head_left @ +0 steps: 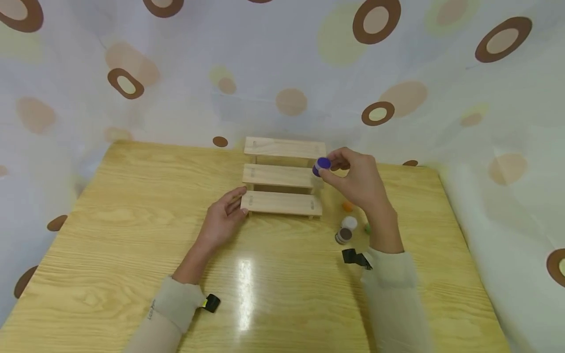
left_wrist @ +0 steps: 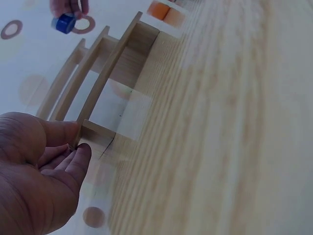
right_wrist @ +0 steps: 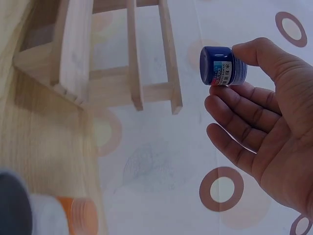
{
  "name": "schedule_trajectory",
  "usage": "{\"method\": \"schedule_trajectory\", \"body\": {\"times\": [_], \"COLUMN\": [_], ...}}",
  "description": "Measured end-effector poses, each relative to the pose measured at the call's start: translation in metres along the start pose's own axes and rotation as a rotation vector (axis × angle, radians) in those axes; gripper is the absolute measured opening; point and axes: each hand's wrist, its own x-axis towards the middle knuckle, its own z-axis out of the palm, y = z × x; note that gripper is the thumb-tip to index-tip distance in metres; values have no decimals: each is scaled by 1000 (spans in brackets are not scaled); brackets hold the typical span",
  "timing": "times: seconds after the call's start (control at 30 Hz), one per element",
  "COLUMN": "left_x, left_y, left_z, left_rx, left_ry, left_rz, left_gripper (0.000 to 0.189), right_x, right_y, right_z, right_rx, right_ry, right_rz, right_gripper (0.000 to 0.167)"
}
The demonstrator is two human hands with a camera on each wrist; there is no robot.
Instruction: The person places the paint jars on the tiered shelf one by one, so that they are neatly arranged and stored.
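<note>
A small blue paint jar (right_wrist: 217, 66) with a printed label is pinched between the thumb and fingers of my right hand (head_left: 362, 181). In the head view it is held up at the right end of a three-step wooden rack (head_left: 278, 175). The right wrist view shows the jar apart from the rack, with the other fingers loosely bent below it. My left hand (head_left: 220, 220) grips the left end of the lowest step (head_left: 282, 203). In the left wrist view, its thumb and fingertips pinch that step's end.
Right of the rack stand a dark-lidded jar (head_left: 343, 236), a white-lidded jar (head_left: 349, 223), an orange jar (head_left: 347, 206) and a green one (head_left: 367, 228) partly behind my right wrist. A patterned sheet (head_left: 291, 59) hangs behind the wooden table (head_left: 132, 235).
</note>
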Motion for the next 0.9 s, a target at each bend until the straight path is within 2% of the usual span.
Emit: {"method": "schedule_trajectory", "body": {"times": [0.2, 0.57, 0.9], "left_x": [0, 0, 1], "left_y": [4, 4, 5], "left_z": [-2, 1, 1], "left_rx": [-22, -19, -37], "left_ry": [-1, 7, 2], "left_rz": [-3, 4, 4], "left_gripper": [59, 58, 59], "right_x": [20, 53, 81], "right_y": [-13, -34, -41], "right_z": [5, 21, 44], "right_rx": [44, 108, 138], "right_ry": [-14, -94, -101], "right_rz": [-25, -30, -84], "right_gripper": [28, 27, 28]}}
